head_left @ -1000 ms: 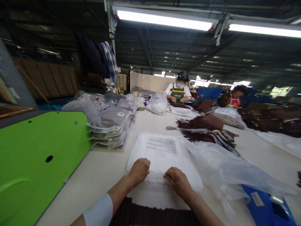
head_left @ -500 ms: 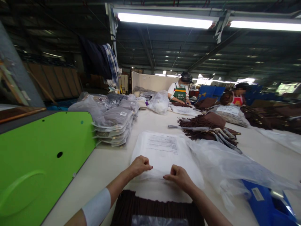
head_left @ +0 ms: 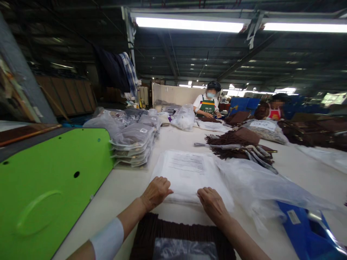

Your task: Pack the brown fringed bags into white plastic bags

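Note:
A stack of whitish, see-through plastic bags (head_left: pixel 187 180) with printed black text lies flat on the table in front of me. My left hand (head_left: pixel 157 192) is closed at the near left edge of the top plastic bag, thumb pointing inward. At the same edge, further right, my right hand (head_left: pixel 211 200) pinches the plastic with its fingers curled. Closer to my body lies a dark brown fringed piece (head_left: pixel 187 233) with a clear plastic packet (head_left: pixel 185 249) on it; its near part is cut off by the frame.
A bright green machine panel (head_left: pixel 59 180) stands at left, beside stacked bagged goods (head_left: pixel 132 144). Brown fringed bags (head_left: pixel 238 146), loose plastic sheeting (head_left: pixel 252 184) and a blue bin (head_left: pixel 303 227) are on the right. Across the table a co-worker in a green apron (head_left: pixel 207 104) handles brown pieces.
Both hands have turned so their backs face up more, and have moved slightly apart. The bag's near edge, lifted before, now lies flatter. My view has shifted slightly.

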Available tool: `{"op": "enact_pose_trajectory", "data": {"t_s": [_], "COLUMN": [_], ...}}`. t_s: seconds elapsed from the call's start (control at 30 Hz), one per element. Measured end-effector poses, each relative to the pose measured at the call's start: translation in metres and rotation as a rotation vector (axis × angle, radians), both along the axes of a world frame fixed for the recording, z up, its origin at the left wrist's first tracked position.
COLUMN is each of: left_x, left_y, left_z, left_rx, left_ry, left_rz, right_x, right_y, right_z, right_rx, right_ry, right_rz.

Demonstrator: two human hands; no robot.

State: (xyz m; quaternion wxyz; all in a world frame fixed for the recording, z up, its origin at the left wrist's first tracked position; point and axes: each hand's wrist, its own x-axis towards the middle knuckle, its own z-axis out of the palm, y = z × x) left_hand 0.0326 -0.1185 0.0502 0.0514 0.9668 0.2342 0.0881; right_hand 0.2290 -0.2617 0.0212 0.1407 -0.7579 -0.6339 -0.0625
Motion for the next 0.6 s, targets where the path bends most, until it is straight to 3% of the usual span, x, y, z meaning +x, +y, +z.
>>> {"op": "enact_pose_trajectory", "data": {"t_s": [0.1, 0.17, 0.3, 0.43, 0.6], "left_x": [-0.01, -0.017, -0.035, -0.051, -0.051], "left_y": [0.005, 0.01, 0.016, 0.011, 0.001], "left_z": [0.004, 0.007, 0.009, 0.002, -0.011], "left_rx": [0.045, 0.051, -0.033, -0.273, -0.794], "left_ry": [-0.011, -0.042, -0.143, -0.312, -0.668], "left_rz": [0.028, 0.114, 0.34, 0.553, 0.842], "right_x": [0.003, 0.007, 0.024, 0.039, 0.035], "right_y": [-0.009, -0.015, -0.034, -0.056, -0.064], "right_z": [0.005, 0.008, 0.012, 0.005, -0.009], "right_rx": [0.049, 0.077, 0.149, 0.255, 0.39], "right_ry": [-0.038, -0.034, 0.069, 0.312, 0.795], "right_rz": [0.073, 0.09, -0.029, -0.286, -0.537]}}
